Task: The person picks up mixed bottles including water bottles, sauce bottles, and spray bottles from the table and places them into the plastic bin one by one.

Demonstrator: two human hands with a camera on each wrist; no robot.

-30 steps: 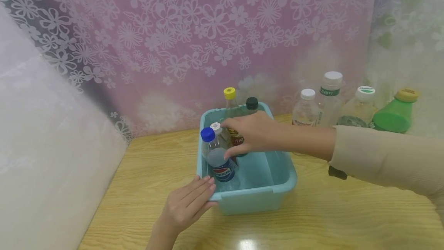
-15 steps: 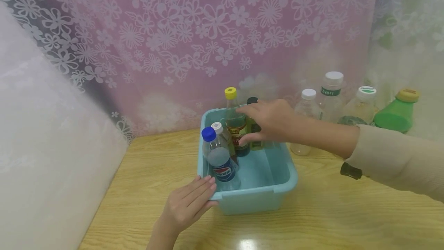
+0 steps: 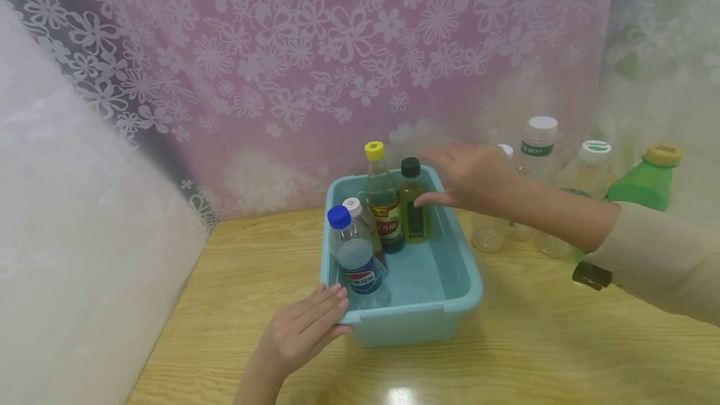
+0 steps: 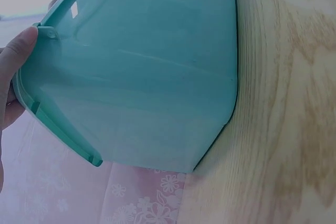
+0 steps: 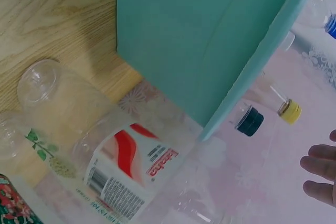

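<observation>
My left hand [image 3: 300,333] holds the near left corner of a light blue plastic tub [image 3: 402,333], fingers over the rim and thumb outside it, as the left wrist view shows. Inside stand a Pepsi bottle [image 3: 362,277] with a blue cap, a white-capped bottle [image 3: 354,207] partly hidden behind it, a yellow-capped glass bottle [image 3: 385,211] and a dark-capped bottle [image 3: 413,205] of yellowish-green look. My right hand [image 3: 478,177] hovers above the tub's far right rim, thumb and fingers spread, holding nothing. In the right wrist view, its fingertips [image 5: 317,166] show at the right edge.
To the tub's right stand a clear bottle [image 5: 131,166] with a red and white label, a tall white-capped bottle [image 3: 540,142], another white-capped bottle [image 3: 596,154] and a green bottle [image 3: 644,183] with an orange cap. Floral cloth [image 3: 337,80] hangs behind the wooden table [image 3: 236,280].
My right hand has moved right, from over the bottles in the tub past the dark-capped bottle toward the bottles outside. The left hand and tub stay where they were.
</observation>
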